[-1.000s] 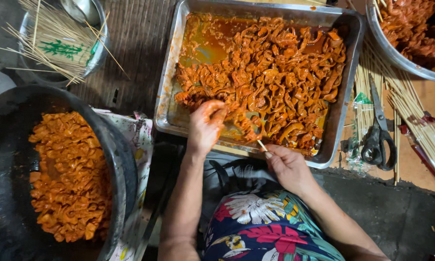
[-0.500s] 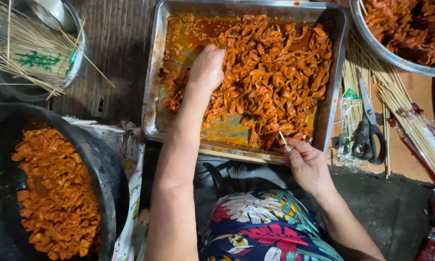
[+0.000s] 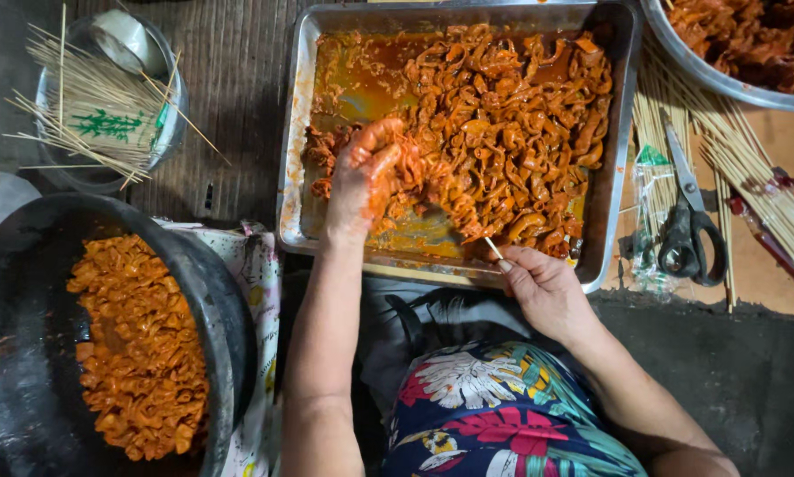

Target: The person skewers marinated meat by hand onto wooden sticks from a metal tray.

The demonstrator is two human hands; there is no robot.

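Over a steel tray (image 3: 293, 159) of orange meat (image 3: 512, 115), left hand (image 3: 366, 181) grips a piece, right hand (image 3: 543, 287) pinches a skewer (image 3: 492, 248).

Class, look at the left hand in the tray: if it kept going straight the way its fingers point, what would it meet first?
The left hand points up and right, already touching the orange marinated pieces; it would likely push deeper into that heap inside the metal tray.

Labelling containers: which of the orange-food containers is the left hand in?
The rectangular steel tray at centre: the left hand is in its marinated pieces. The black round pan and steel bowl are untouched.
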